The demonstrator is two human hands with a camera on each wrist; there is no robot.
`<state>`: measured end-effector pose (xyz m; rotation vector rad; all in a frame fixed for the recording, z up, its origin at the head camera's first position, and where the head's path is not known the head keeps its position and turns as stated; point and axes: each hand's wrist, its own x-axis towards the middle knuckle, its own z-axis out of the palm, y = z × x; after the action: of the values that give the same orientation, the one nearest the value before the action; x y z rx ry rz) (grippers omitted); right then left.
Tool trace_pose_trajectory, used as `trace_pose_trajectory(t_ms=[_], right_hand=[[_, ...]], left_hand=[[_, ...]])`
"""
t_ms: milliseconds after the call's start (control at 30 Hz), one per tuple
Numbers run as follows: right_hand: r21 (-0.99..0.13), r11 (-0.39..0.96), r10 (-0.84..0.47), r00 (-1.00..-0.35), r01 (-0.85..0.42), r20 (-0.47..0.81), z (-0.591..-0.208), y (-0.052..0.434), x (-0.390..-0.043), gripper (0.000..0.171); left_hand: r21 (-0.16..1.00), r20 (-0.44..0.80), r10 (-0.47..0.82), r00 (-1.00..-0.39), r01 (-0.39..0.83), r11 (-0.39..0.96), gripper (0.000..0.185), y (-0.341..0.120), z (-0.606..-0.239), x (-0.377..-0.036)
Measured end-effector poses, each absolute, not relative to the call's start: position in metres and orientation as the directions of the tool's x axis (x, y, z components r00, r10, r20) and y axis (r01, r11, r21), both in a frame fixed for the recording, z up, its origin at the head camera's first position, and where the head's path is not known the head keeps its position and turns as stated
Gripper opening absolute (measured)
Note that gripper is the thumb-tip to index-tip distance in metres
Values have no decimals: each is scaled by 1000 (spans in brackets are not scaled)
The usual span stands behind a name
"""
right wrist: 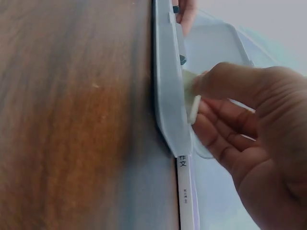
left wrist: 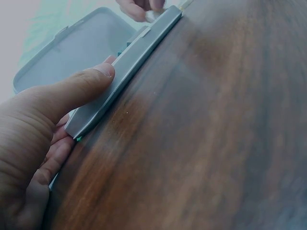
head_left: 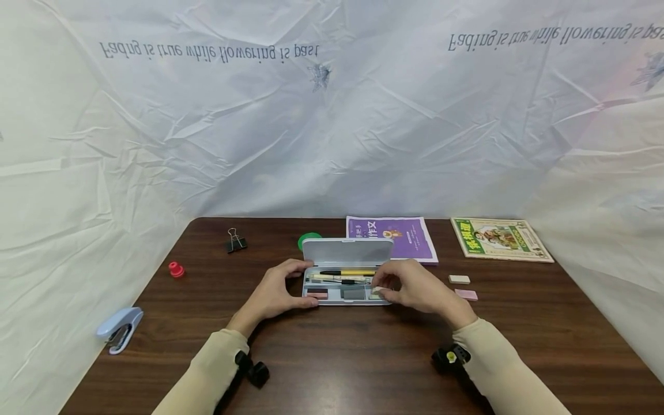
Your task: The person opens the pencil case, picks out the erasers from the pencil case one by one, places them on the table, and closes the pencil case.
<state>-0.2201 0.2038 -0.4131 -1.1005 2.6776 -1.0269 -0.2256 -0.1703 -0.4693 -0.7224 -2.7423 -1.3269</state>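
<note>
A pale blue pencil case point(head_left: 334, 302) lies on the table with its lid point(head_left: 347, 252) raised. My left hand point(head_left: 272, 293) grips its left end, the thumb along the front wall and the fingers behind. At the right end, my right hand point(head_left: 419, 285) pinches a small pale eraser point(right wrist: 194, 109) over the front compartment. Pens point(head_left: 337, 280), one of them yellow and black, lie in the long rear compartment. In front are a dark red and pink eraser point(head_left: 317, 294) and a grey block point(head_left: 354, 294). My right fingers partly hide the right end.
Right of the case lie a white eraser point(head_left: 459, 279) and a pink eraser point(head_left: 466, 295). Behind are a purple book point(head_left: 415, 239), a green book point(head_left: 500, 239) and a green round thing point(head_left: 309, 237). Leftward sit a binder clip point(head_left: 236, 245), a red piece point(head_left: 176, 270) and a stapler point(head_left: 119, 328).
</note>
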Motion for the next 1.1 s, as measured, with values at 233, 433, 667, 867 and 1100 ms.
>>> trace_pose_trajectory(t_ms=[233, 433, 667, 867, 1100], right_hand=[[-647, 448, -567, -755, -618, 329, -392, 229, -220, 26], [-576, 579, -449, -816, -576, 365, -378, 268, -222, 26], [-590, 631, -394, -863, -504, 315, -397, 292, -228, 20], [-542, 675, -435, -863, -501, 257, -419, 289, -237, 22], [-523, 697, -458, -865, -491, 203, -431, 284, -240, 25]], left_hand=[[740, 202, 400, -894, 407, 536, 84, -170, -469, -225], [739, 200, 399, -895, 405, 539, 85, -170, -469, -226], [734, 207, 404, -891, 415, 537, 85, -172, -469, -225], [738, 201, 409, -890, 412, 534, 85, -171, -469, -225], [738, 203, 404, -892, 410, 535, 85, -171, -469, -225]])
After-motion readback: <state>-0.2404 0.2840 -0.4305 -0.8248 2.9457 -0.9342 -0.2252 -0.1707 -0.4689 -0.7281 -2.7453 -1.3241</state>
